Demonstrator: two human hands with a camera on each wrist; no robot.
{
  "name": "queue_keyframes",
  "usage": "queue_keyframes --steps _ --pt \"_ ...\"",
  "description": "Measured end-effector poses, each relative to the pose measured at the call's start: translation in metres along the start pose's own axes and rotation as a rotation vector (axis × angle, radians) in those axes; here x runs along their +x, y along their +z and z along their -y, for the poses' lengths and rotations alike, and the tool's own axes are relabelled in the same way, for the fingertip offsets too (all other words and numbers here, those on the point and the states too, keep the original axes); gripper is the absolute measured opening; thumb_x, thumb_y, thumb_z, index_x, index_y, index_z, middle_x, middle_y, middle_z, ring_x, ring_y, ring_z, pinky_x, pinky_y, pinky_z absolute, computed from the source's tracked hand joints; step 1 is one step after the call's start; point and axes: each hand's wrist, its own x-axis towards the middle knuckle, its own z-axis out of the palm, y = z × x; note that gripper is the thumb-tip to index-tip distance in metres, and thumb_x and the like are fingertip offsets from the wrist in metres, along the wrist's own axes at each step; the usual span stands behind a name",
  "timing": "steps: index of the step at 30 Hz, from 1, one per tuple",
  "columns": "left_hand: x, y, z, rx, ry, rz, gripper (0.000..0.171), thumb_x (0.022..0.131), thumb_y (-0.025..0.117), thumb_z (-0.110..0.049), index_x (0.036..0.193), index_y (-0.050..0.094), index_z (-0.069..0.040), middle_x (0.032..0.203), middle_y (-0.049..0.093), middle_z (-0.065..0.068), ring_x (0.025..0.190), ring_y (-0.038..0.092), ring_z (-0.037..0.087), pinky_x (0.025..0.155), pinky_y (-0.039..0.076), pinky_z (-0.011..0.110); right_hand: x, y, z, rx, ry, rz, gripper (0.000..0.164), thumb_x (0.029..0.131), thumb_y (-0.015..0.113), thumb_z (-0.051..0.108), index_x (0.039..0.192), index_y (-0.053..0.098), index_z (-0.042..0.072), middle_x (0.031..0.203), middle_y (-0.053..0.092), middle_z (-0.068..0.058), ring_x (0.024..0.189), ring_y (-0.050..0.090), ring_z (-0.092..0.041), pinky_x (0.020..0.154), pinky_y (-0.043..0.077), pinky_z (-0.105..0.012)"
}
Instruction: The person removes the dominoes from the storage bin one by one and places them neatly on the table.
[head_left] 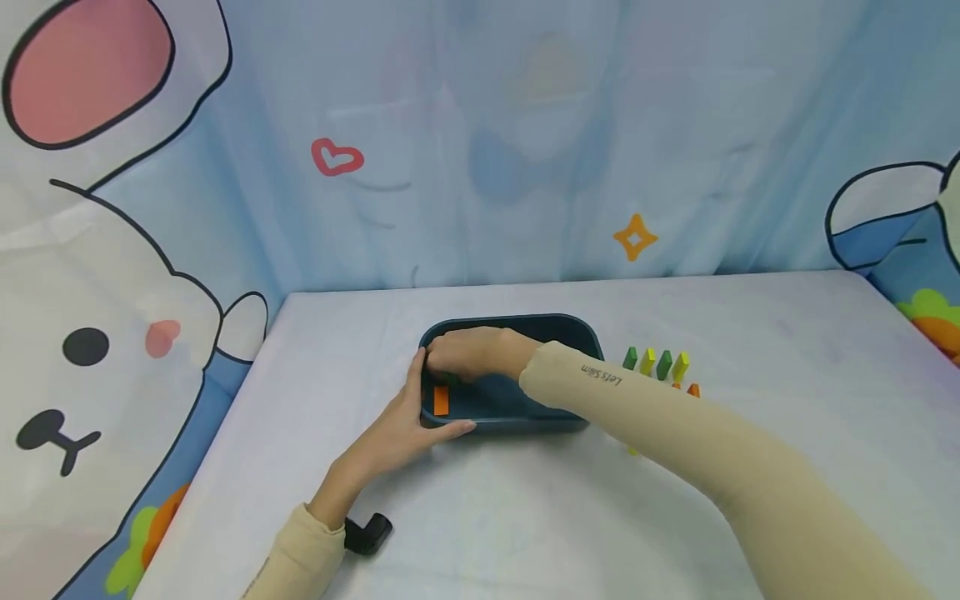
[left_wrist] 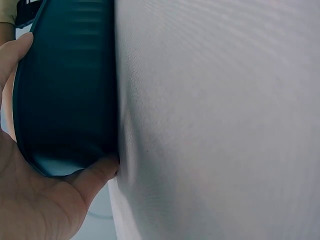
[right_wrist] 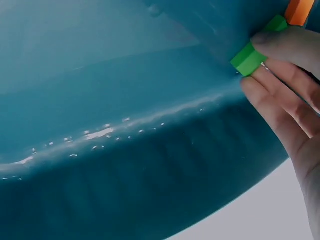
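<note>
A dark teal plastic bin [head_left: 517,421] stands on the table. My right hand [head_left: 480,352] reaches into its left end. Thumb and fingers pinch a green block [right_wrist: 247,60] near the bin's inside corner. Beside it an orange block [head_left: 441,400] lies on the bin floor and shows at the upper corner of the right wrist view. My left hand [head_left: 393,437] braces the front left corner from outside, with straight, spread fingers. Its thumb [left_wrist: 15,50] lies at the rim, and a fingertip [left_wrist: 102,172] touches the end wall low down by the tablecloth.
Right of the bin, green blocks [head_left: 663,365], yellow blocks [head_left: 681,367] and orange blocks [head_left: 694,390] stand in rows, partly hidden by the right sleeve [head_left: 660,425]. A black device [head_left: 367,535] sits at the left wrist. Behind the white tablecloth [head_left: 360,333] hangs a printed curtain [head_left: 465,167].
</note>
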Motion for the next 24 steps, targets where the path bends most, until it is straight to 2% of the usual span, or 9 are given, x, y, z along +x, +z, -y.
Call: queue_keyframes --steps 6,12,16,20,24 --pt "-0.002 0.002 -0.001 -0.011 0.0 -0.006 0.126 0.089 0.077 -0.06 0.167 -0.016 -0.025 0.175 0.004 0.009 0.159 0.019 0.033 0.124 0.022 0.06 -0.001 0.002 0.007 0.006 0.067 0.047 0.015 0.093 0.075 -0.004 0.102 0.076 0.008 0.093 0.071 -0.002 0.075 0.062 -0.012 0.078 0.058 -0.023" --pt "-0.002 0.003 -0.001 -0.021 0.009 -0.002 0.125 0.09 0.077 -0.058 0.167 -0.015 -0.025 0.174 0.008 0.011 0.158 0.021 0.034 0.124 0.022 0.062 -0.003 0.004 0.009 0.034 0.121 0.089 0.014 0.094 0.074 -0.003 0.097 0.071 0.01 0.08 0.056 0.004 0.07 0.052 -0.011 0.069 0.051 -0.019" --pt "-0.002 0.004 -0.001 -0.006 -0.001 -0.004 0.125 0.089 0.077 -0.06 0.167 -0.015 -0.025 0.174 0.007 0.012 0.158 0.021 0.035 0.123 0.022 0.063 -0.007 0.005 0.007 0.093 0.131 0.099 0.02 0.093 0.073 -0.005 0.092 0.067 0.014 0.074 0.051 0.005 0.067 0.05 -0.011 0.064 0.046 -0.021" --pt "-0.002 0.005 -0.001 0.008 -0.013 -0.012 0.125 0.088 0.077 -0.062 0.167 -0.014 -0.027 0.175 0.007 0.011 0.158 0.021 0.036 0.123 0.022 0.065 -0.012 0.007 0.004 0.137 0.117 0.09 0.022 0.092 0.074 -0.006 0.095 0.068 0.015 0.078 0.056 0.005 0.069 0.051 -0.011 0.066 0.048 -0.021" --pt "-0.002 0.005 -0.001 0.006 -0.006 -0.02 0.126 0.089 0.078 -0.06 0.167 -0.014 -0.026 0.174 0.009 0.012 0.157 0.023 0.034 0.123 0.023 0.064 -0.022 0.005 -0.002 0.16 0.115 0.081 0.024 0.089 0.078 -0.005 0.103 0.07 0.013 0.093 0.065 0.004 0.076 0.055 -0.011 0.075 0.055 -0.024"
